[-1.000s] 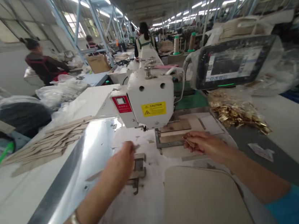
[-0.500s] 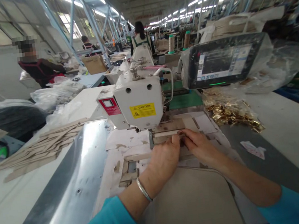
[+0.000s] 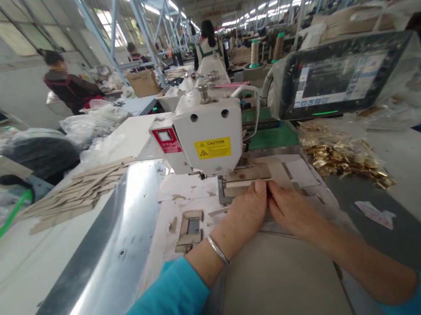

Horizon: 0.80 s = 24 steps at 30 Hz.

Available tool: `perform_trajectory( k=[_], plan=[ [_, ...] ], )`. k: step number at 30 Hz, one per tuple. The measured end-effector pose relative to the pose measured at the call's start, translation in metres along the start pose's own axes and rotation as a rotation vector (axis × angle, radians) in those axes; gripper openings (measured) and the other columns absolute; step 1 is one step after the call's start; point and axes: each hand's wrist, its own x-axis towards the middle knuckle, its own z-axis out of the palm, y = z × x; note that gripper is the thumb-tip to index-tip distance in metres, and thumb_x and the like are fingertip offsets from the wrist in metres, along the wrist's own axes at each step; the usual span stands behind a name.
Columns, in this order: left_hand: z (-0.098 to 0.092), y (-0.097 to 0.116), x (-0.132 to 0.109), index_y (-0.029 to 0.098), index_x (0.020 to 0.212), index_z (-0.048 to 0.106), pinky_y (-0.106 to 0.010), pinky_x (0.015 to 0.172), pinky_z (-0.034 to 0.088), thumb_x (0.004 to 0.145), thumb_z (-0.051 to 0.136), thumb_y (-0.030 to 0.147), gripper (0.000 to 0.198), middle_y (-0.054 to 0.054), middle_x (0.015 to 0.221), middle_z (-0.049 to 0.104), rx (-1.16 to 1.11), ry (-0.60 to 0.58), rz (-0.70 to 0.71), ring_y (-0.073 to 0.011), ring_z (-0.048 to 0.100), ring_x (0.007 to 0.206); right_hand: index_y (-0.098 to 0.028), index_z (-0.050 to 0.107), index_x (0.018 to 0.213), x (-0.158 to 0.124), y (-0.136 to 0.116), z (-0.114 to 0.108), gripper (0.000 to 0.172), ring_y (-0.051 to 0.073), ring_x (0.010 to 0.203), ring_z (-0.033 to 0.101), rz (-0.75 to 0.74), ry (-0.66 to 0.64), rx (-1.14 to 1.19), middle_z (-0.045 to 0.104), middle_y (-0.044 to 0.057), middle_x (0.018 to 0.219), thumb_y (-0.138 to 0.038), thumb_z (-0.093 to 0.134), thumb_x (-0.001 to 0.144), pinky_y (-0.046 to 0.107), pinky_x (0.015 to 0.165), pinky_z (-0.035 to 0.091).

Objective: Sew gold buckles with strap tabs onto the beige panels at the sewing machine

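Observation:
My left hand [image 3: 248, 208], with a silver bangle at the wrist, is closed in a pinch at the right end of a beige strip [image 3: 241, 186] lying under the sewing machine head. Against its thumb, my right hand [image 3: 292, 207] is pinched too; what lies between its fingertips is hidden. A grey metal clamp frame [image 3: 221, 192] borders the strip on the left. Below both wrists a large beige panel [image 3: 279, 282] lies flat toward me. The white sewing machine head [image 3: 209, 127], with a yellow caution label, stands just beyond my fingers.
Beige strips [image 3: 80, 194] lie piled at left beside a shiny metal plate [image 3: 129, 244]. To the right are a bag of gold-coloured metal pieces [image 3: 349, 158], a paper scrap [image 3: 376, 214] and a plastic-wrapped screen [image 3: 342, 77]. Co-workers [image 3: 71, 85] are farther back.
The view has shifted, so the scene sits further right. My hands have drawn closer together, fingertips now touching, and the dark bit seen between my right fingers is hidden.

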Motion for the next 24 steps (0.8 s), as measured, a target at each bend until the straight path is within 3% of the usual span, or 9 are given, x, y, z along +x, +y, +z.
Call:
perform_trajectory(
  k=[4,6,11,14,17,24],
  plan=[
    [0.004,-0.008,-0.004,0.015,0.098,0.050,-0.037,0.077,0.054,0.092,0.042,0.008,0.012,-0.009,0.090,0.066,0.131,0.105,-0.035,-0.0250,0.066,0.088,-0.017,0.059,0.103,0.009,0.015,-0.004,0.027,0.022,0.075,0.064,0.024,0.017,0.128,0.068,0.007,0.078,-0.017,0.038,0.086,0.029,0.067,0.042],
    [0.007,-0.012,0.001,0.015,0.097,0.052,-0.039,0.080,0.052,0.094,0.043,0.011,0.011,-0.008,0.088,0.066,0.141,0.141,0.020,-0.0251,0.065,0.087,-0.018,0.061,0.098,0.015,0.021,-0.004,0.027,0.020,0.068,0.061,0.018,-0.033,0.280,0.064,0.004,0.072,-0.020,0.038,0.083,0.028,0.064,0.042],
    [0.021,-0.021,0.018,0.015,0.102,0.056,-0.037,0.087,0.049,0.097,0.042,0.018,0.015,-0.008,0.096,0.066,0.069,0.251,0.143,-0.0228,0.062,0.095,-0.018,0.063,0.087,0.027,0.037,0.001,0.030,0.015,0.056,0.050,0.007,-0.088,0.530,0.058,0.000,0.065,-0.043,0.049,0.081,0.026,0.052,0.037],
    [0.032,-0.024,0.016,0.012,0.124,0.052,-0.039,0.103,0.042,0.098,0.044,0.029,0.031,-0.011,0.120,0.063,0.037,0.247,0.126,-0.0229,0.057,0.114,-0.018,0.061,0.078,0.036,0.052,-0.001,0.039,0.011,0.046,0.039,0.140,-0.115,0.542,0.045,-0.005,0.051,-0.056,0.051,0.080,0.024,0.045,0.027],
    [0.040,-0.026,0.005,0.009,0.141,0.039,-0.043,0.115,0.030,0.097,0.046,0.045,0.057,-0.014,0.144,0.048,0.056,0.214,0.075,-0.0263,0.041,0.136,-0.019,0.060,0.075,0.046,0.065,-0.004,0.039,0.010,0.045,0.037,0.217,-0.151,0.538,0.041,-0.006,0.048,-0.057,0.057,0.077,0.022,0.044,0.025],
    [0.040,-0.037,0.003,0.009,0.145,0.037,-0.045,0.118,0.026,0.097,0.038,0.055,0.067,-0.012,0.152,0.040,0.094,0.124,0.030,-0.0263,0.030,0.143,-0.018,0.059,0.069,0.066,0.065,0.001,0.038,0.009,0.044,0.037,0.289,-0.163,0.531,0.044,-0.005,0.048,-0.055,0.064,0.071,0.022,0.043,0.025]
  ],
)
